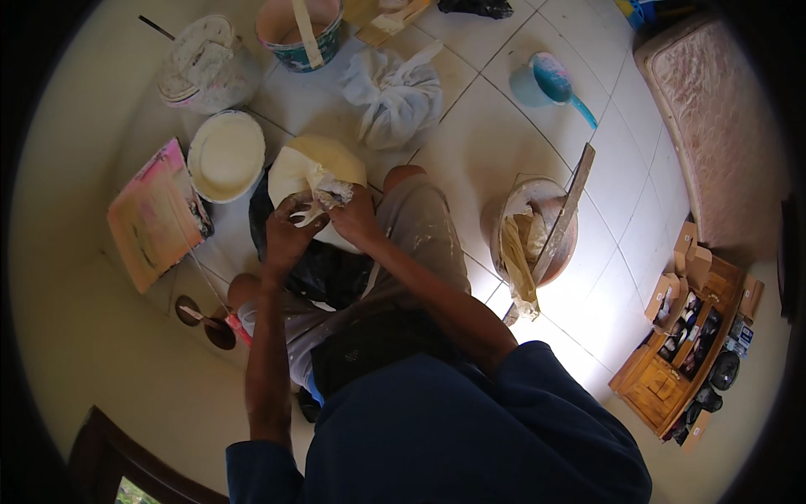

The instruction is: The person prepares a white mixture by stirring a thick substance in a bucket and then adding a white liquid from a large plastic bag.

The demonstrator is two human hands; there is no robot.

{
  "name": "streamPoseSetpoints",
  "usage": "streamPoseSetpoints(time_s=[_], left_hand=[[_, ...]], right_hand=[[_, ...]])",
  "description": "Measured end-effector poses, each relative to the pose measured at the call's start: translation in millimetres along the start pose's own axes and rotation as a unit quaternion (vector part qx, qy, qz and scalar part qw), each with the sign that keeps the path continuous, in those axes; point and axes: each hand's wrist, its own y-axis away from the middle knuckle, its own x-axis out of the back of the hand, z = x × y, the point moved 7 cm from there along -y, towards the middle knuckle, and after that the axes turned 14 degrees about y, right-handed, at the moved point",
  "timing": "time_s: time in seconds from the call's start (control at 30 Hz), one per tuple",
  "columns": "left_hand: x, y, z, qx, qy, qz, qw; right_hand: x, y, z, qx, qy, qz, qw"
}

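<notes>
Just above my lap, my left hand (291, 227) and my right hand (356, 218) are close together, fingers bent around a crumpled whitish piece (319, 186), thin like plastic or cloth. A grey, lumpy patch (335, 193) shows on it beside my right fingers. Behind my hands stands a large, rounded cream-coloured thing (294, 164), partly hidden by them. Black plastic (336, 273) lies between my knees, below the hands.
A round white lid or dish (226, 157), a smeared white bucket (207, 71), a green paint bucket (298, 52) and a tied white bag (395, 92) stand ahead. To the right are a blue dipper (550, 80), a bucket with a plank across it (536, 227) and a mattress (714, 126).
</notes>
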Motion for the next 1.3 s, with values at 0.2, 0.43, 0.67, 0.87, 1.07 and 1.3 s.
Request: streamPoseSetpoints(time_s=[0.2,0.43,0.67,0.87,1.07,1.3], left_hand=[[-10.6,4.4,-3.6,-0.01,0.043,0.09,0.995],[3.2,-0.3,-18.1,-0.073,0.064,0.149,0.984],[1.3,0.9,2.0,-0.11,0.028,0.21,0.971],[-0.8,-3.1,15.8,-0.139,-0.036,0.22,0.965],[0.3,-3.5,22.0,-0.162,-0.073,0.203,0.963],[-4.1,4.2,-4.2,-0.078,0.069,0.192,0.976]], right_hand=[[-1.9,-4.7,4.0,-0.018,0.01,-0.015,1.0],[7.5,2.7,-14.0,0.044,0.098,0.01,0.994],[5.0,7.9,-6.7,-0.095,-0.038,-0.015,0.995],[-8.9,1.1,-0.2,-0.08,-0.172,-0.003,0.982],[-18.6,-13.5,5.4,-0.086,-0.203,0.02,0.975],[-17.0,-13.5,4.7,-0.118,-0.16,-0.005,0.98]])
